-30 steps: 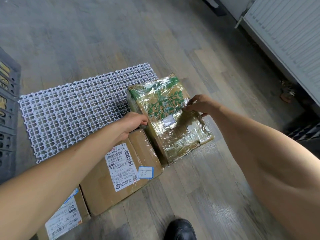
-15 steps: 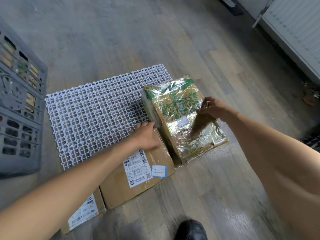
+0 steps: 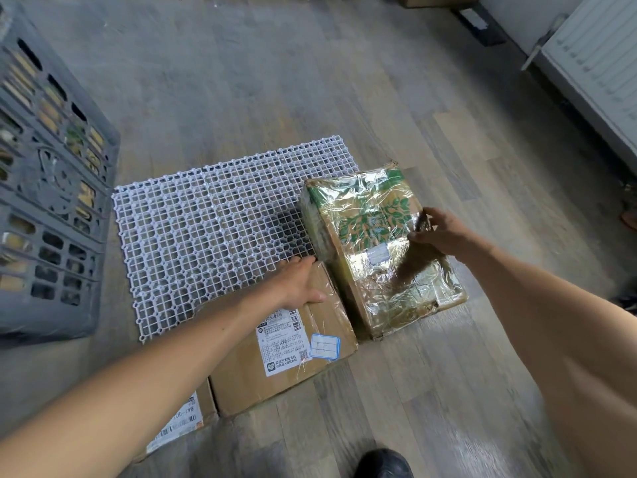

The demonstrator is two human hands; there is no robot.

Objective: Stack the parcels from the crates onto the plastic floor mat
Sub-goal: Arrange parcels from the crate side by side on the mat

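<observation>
Item one, film-wrapped parcel (image 3: 375,250): it lies on the right end of the plastic floor mat (image 3: 213,236), long axis running away from me and slightly leftward, near end hanging past the mat onto the wood floor (image 3: 431,391). My right hand (image 3: 444,232) is on its right long edge, fingers curled over that edge and gripping it through the film. Item two, brown labelled parcel (image 3: 286,346): it touches the wrapped parcel's left side, long axis roughly parallel, far end over the mat's near edge and the rest, as I judge it, on bare floor. My left hand (image 3: 300,281) lies flat on its far end, fingers straight, holding nothing. Item three, second labelled parcel (image 3: 179,419): just beside the brown one, nearer me, partly hidden by my left arm, apparently off the mat. Open room: the left and far spread of the mat, leftward and away from both hands, the left hand being nearer to it. Limit: the grey crate (image 3: 51,201) stands close by the mat's left edge. Judgement: any squaring-up wants a push away and left, onto the grid.
</observation>
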